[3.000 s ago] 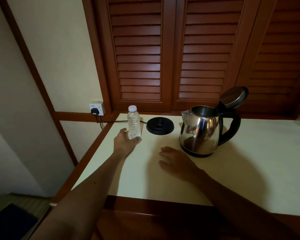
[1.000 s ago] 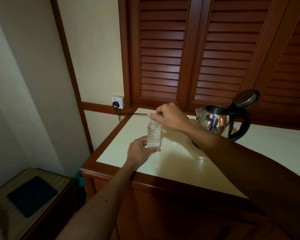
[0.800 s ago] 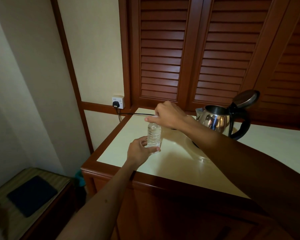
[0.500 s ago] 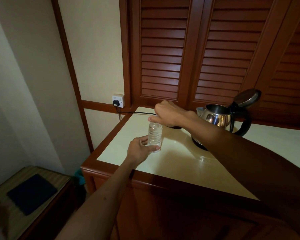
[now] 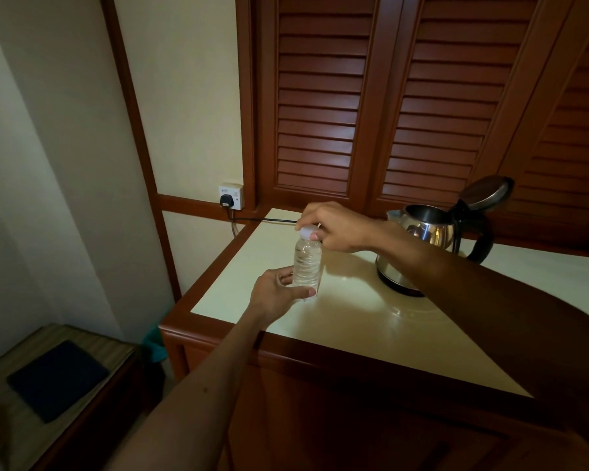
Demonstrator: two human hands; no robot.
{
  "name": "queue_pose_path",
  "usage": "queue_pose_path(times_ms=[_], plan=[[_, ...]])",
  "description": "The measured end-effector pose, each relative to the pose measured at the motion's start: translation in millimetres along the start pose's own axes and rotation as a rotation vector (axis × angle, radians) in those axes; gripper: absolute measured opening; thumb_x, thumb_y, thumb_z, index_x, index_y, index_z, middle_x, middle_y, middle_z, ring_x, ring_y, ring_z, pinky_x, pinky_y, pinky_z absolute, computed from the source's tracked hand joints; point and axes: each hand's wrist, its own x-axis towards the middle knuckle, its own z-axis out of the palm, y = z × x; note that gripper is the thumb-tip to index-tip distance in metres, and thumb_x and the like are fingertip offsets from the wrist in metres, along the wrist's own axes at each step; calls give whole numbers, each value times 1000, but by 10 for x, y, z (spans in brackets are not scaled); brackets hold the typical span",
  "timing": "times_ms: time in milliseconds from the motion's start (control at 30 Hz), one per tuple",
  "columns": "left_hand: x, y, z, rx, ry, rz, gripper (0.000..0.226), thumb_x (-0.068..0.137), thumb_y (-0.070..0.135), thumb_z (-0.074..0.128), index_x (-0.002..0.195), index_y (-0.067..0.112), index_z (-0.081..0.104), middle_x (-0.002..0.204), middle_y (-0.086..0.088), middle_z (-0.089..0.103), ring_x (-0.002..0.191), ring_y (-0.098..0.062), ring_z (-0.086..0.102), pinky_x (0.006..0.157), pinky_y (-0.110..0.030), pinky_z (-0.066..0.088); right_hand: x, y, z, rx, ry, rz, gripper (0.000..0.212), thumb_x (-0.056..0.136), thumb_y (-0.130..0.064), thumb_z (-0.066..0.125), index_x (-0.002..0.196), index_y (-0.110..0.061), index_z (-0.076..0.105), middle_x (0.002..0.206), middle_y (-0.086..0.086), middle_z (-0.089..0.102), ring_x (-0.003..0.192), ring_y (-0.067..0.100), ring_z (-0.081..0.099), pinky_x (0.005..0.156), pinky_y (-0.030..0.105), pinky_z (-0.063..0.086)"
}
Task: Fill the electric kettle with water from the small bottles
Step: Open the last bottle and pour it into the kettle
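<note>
a small clear water bottle [image 5: 307, 263] stands upright on the cream-topped bench [image 5: 354, 314], near its left front corner. the left hand [image 5: 279, 295] wraps its fingers and thumb round the lower part of the bottle, gripping it. the right hand [image 5: 334, 227] reaches over from the right and pinches the white cap [image 5: 306, 230] on top of the bottle between thumb and fingers; the cap sits on the neck. to the right of the bottle, partly behind the right forearm, a stainless steel electric kettle [image 5: 429, 239] stands on the bench with its lid [image 5: 487, 193] hinged open and its black handle facing right. a black cord [image 5: 262, 219] runs along the back of the bench to a plug in the white wall socket [image 5: 231, 197]. wooden louvred doors [image 5: 371, 96] stand behind the bench.
</note>
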Motion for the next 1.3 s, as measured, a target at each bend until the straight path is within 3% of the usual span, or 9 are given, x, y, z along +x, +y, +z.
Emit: queue_pose_path(times_ms=[167,333,400,600,667,733,867,1067,1300], plan=[[-47,33,8,41,-1,26,48,62,36,88,107,28,76,99,11,77,97,-8,71,95,-44,55,12,-30,-54,6,2,129,48,90,-46,59,126,-15,57,110,-3,53,99,13,50,84,29,40],[-49,23,-4,43,-1,12,52,58,40,88,107,30,75,99,11,77,98,-10,71,95,-46,55,25,-125,-63,-47,36,176,44,91,-48,57,71,-9,60,67,-2,51,69,23,55,64,38,45],[-49,24,-5,46,-2,12,53,57,42,88,107,30,75,99,11,76,98,-9,71,95,-46,55,46,-156,-69,-64,8,169,45,92,-43,57,65,-7,56,66,3,53,68,30,57,63,40,47],[-43,12,-13,53,-5,16,54,58,42,88,109,28,75,101,11,76,98,-8,71,95,-45,55,48,-189,-152,-89,-99,48,15,91,-13,54,82,-16,65,85,0,59,87,22,55,78,38,48],[-45,17,-17,66,-7,27,51,60,41,87,108,28,75,101,12,76,98,-8,71,95,-45,55,34,-176,-142,-78,-83,36,26,92,-6,52,114,-10,65,114,6,60,110,21,52,90,27,40],[-55,22,-14,68,-7,37,47,64,37,87,109,28,75,101,12,76,98,-7,71,96,-45,55,28,-135,-116,-39,-52,30,38,90,0,51,126,-9,59,126,6,57,121,18,48,92,22,34],[-78,40,-12,84,-7,63,40,68,31,86,107,29,75,100,13,76,97,-6,71,96,-45,54,-1,-97,-91,127,60,63,42,87,4,50,122,-15,63,119,0,56,111,12,49,89,21,34],[-79,33,3,118,9,75,41,68,31,87,107,32,75,98,15,76,96,-4,71,94,-43,55,-277,70,194,345,446,244,25,92,-11,58,115,-8,66,109,6,60,98,16,56,86,26,43],[-83,45,30,213,49,92,51,75,36,84,122,26,67,116,9,72,105,-8,67,94,-34,55,-993,567,1074,173,120,436,36,94,-28,54,127,-16,57,123,3,59,107,13,54,97,35,44]])
